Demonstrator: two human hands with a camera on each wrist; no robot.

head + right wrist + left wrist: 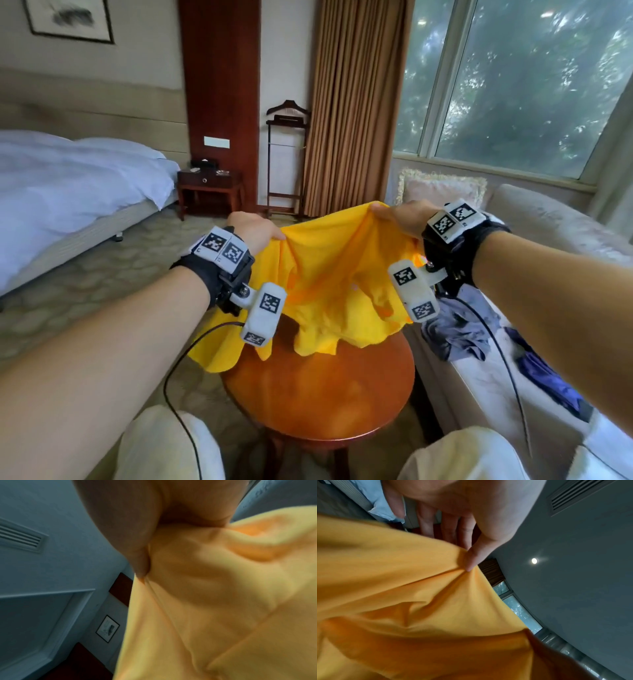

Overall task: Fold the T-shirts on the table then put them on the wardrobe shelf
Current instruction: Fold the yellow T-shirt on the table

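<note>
A yellow T-shirt (329, 274) hangs stretched between both hands above the round wooden table (322, 387); its lower folds droop onto the table's far part. My left hand (255, 231) pinches the shirt's upper edge on the left. In the left wrist view the thumb (475, 555) presses the yellow T-shirt (412, 601) against the fingers. My right hand (400, 214) grips the upper edge on the right. In the right wrist view the right hand (137, 545) is closed on the bunched yellow T-shirt (214, 595).
A crumpled grey-blue garment (455, 325) and a dark blue garment (544, 380) lie on the pale sofa (548, 222) to the right. A bed (68, 185) stands at left. A nightstand (209, 192), a valet stand (286, 164) and brown curtains (352, 109) stand behind.
</note>
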